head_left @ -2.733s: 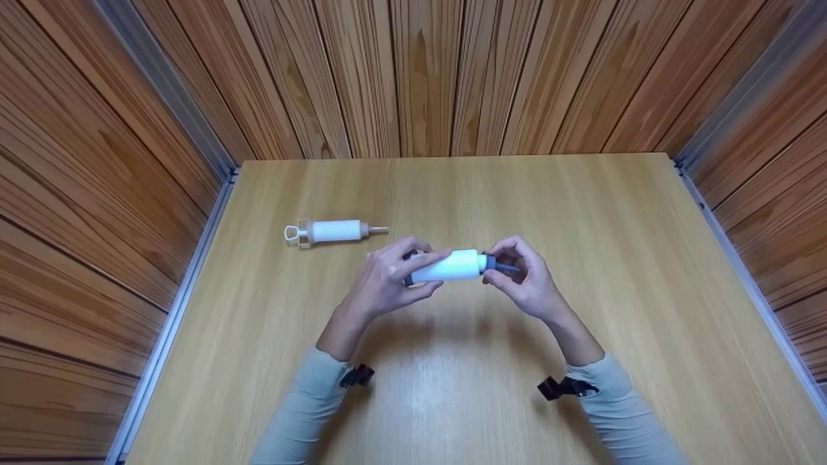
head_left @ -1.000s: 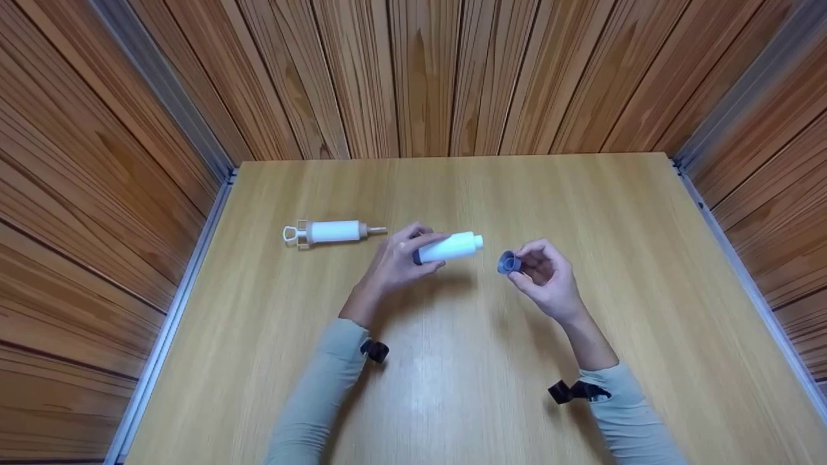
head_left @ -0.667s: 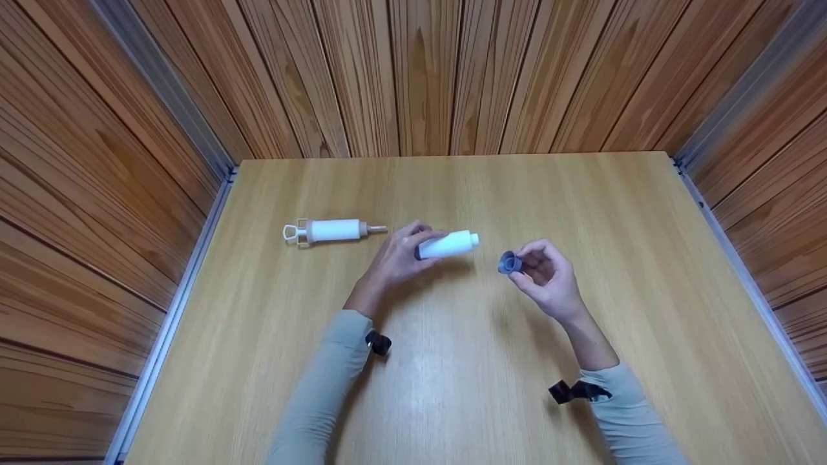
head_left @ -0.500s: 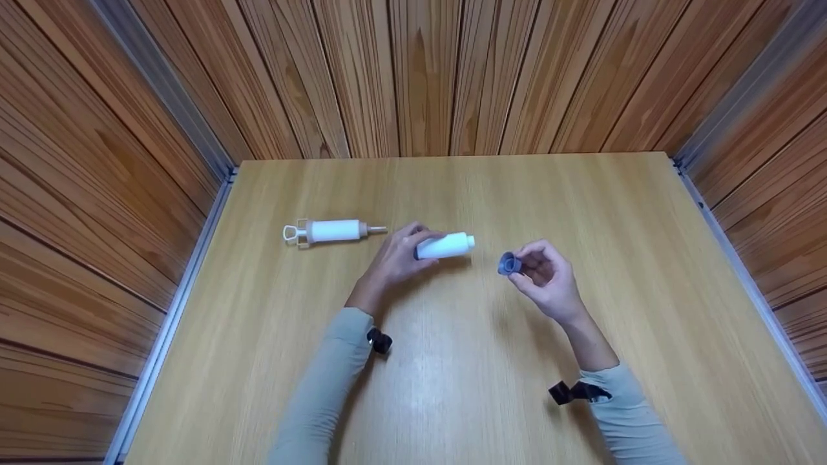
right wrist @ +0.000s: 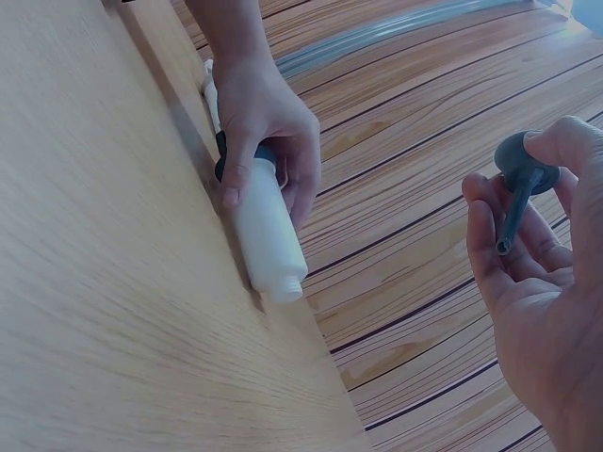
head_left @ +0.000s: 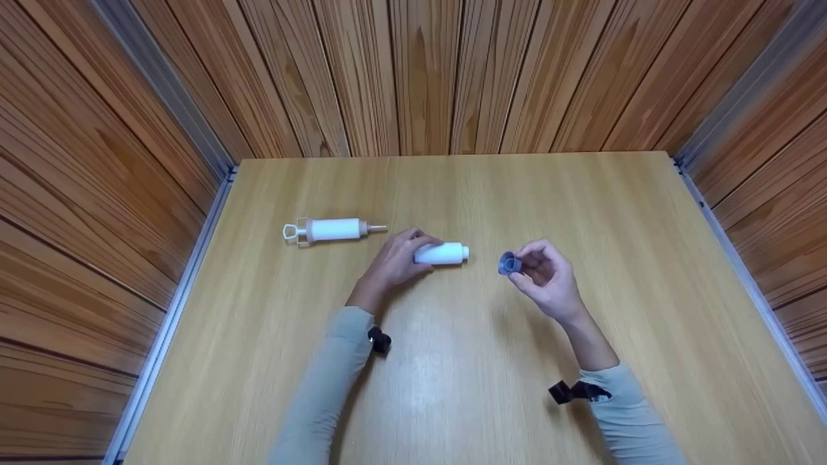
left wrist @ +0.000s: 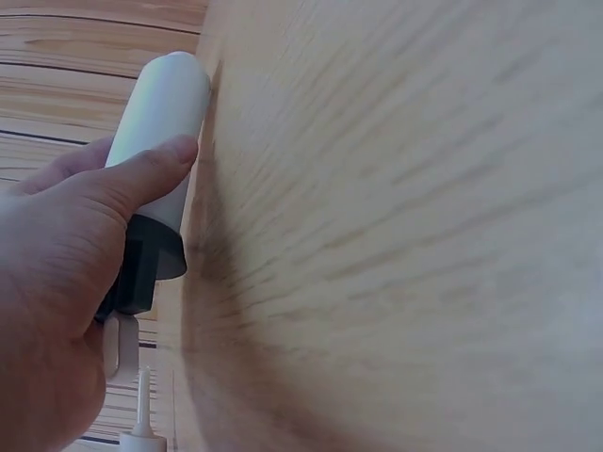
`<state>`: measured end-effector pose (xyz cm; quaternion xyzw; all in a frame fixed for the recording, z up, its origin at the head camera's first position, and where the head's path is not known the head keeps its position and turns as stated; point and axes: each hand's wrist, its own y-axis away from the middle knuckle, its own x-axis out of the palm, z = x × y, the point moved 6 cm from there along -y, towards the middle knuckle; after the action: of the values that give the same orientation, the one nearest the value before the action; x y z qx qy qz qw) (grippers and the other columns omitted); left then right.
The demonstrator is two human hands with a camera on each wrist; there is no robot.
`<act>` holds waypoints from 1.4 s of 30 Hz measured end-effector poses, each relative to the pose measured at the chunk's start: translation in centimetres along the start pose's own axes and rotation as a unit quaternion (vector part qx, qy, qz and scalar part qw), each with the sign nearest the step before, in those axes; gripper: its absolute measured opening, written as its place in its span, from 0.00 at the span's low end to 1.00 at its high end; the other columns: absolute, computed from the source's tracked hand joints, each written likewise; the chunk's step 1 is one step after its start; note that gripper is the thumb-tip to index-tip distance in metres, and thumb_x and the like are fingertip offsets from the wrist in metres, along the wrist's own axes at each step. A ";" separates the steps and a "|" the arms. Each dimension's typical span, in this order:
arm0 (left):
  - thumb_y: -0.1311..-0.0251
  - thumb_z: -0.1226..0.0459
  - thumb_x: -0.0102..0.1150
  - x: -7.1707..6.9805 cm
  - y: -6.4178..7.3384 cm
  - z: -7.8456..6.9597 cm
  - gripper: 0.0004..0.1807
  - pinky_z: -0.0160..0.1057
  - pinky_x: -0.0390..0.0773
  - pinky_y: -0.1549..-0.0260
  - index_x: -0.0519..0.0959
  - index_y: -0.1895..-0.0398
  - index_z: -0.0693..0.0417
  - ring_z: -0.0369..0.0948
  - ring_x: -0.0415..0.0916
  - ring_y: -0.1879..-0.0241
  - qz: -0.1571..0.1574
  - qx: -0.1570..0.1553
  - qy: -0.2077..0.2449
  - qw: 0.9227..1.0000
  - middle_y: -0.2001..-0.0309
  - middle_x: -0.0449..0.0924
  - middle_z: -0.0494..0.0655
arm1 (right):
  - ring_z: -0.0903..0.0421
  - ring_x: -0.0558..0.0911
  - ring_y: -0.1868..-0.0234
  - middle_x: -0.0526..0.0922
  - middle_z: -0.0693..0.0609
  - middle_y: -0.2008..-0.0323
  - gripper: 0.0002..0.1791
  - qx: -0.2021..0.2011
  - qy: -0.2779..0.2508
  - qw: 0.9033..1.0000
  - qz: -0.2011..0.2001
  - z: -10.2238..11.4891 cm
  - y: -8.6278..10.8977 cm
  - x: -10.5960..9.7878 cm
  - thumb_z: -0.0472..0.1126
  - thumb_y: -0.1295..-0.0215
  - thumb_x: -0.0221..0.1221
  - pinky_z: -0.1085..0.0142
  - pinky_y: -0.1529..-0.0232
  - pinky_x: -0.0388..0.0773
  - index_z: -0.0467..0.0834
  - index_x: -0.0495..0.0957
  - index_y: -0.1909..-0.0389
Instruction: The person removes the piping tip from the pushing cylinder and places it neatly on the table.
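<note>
In the head view my left hand point(head_left: 391, 266) holds a large syringe point(head_left: 442, 254) by the rear of its white barrel, threaded end pointing right. It lies along the tabletop; whether it touches is hard to tell. A dark collar and plunger handle point(left wrist: 149, 268) show in the left wrist view, partly hidden by the hand. The bare barrel end point(right wrist: 287, 287) shows in the right wrist view. My right hand point(head_left: 548, 281) pinches a dark nozzle cap point(head_left: 509, 263) between thumb and fingers, apart from the barrel and above the table. Its thin spout point(right wrist: 513, 221) points away from the thumb.
A second syringe point(head_left: 336, 229), white with a pale ring handle and nozzle, lies just beyond my left hand. The wooden tabletop point(head_left: 452, 387) has metal rails point(head_left: 177, 303) along its sides and wood-plank walls point(head_left: 426, 77) around it.
The nozzle cap has come off the syringe and moved right with my right hand, which then stays still. The left hand has brought the syringe left, then lowered it toward the table.
</note>
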<state>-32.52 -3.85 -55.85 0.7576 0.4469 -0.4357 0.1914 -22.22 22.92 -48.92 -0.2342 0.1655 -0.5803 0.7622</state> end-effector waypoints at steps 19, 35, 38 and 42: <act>0.31 0.56 0.80 0.3 0.2 0.5 0.31 0.60 0.77 0.24 0.83 0.25 0.39 0.54 0.80 0.29 0.002 -0.024 0.003 1.000 0.31 0.83 0.51 | 0.66 0.91 0.46 0.88 0.60 0.48 0.18 0.005 0.019 1.000 0.007 0.1 0.1 0.0 0.09 0.38 0.58 0.73 0.43 0.89 0.14 0.65 0.49; 0.34 0.54 0.83 -0.5 0.5 -0.2 0.34 0.65 0.70 0.21 0.82 0.25 0.41 0.56 0.77 0.24 -0.034 0.009 -0.004 0.999 0.27 0.83 0.52 | 0.66 0.90 0.47 0.88 0.59 0.49 0.19 -0.006 0.009 1.000 0.011 0.6 -0.8 -0.1 0.09 0.40 0.58 0.74 0.45 0.88 0.13 0.66 0.49; 0.34 0.54 0.82 -0.7 0.8 -0.3 0.35 0.65 0.71 0.22 0.82 0.24 0.40 0.56 0.77 0.24 -0.045 0.018 0.005 0.999 0.27 0.82 0.51 | 0.65 0.90 0.48 0.89 0.59 0.49 0.19 -0.004 0.013 1.000 0.016 0.6 -1.2 -0.2 0.09 0.40 0.58 0.74 0.44 0.88 0.12 0.67 0.48; 0.31 0.54 0.80 -1.1 1.2 -0.5 0.33 0.64 0.71 0.22 0.81 0.24 0.41 0.56 0.77 0.24 -0.062 0.030 0.020 0.997 0.26 0.82 0.52 | 0.65 0.91 0.46 0.90 0.59 0.48 0.21 0.000 0.026 0.999 0.021 0.4 -1.5 -0.4 0.08 0.40 0.60 0.73 0.41 0.88 0.12 0.69 0.46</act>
<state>-31.50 -4.69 -54.75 0.7423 0.4832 -0.4450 0.1323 -23.32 23.04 -47.82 -0.2159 0.1899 -0.5702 0.7695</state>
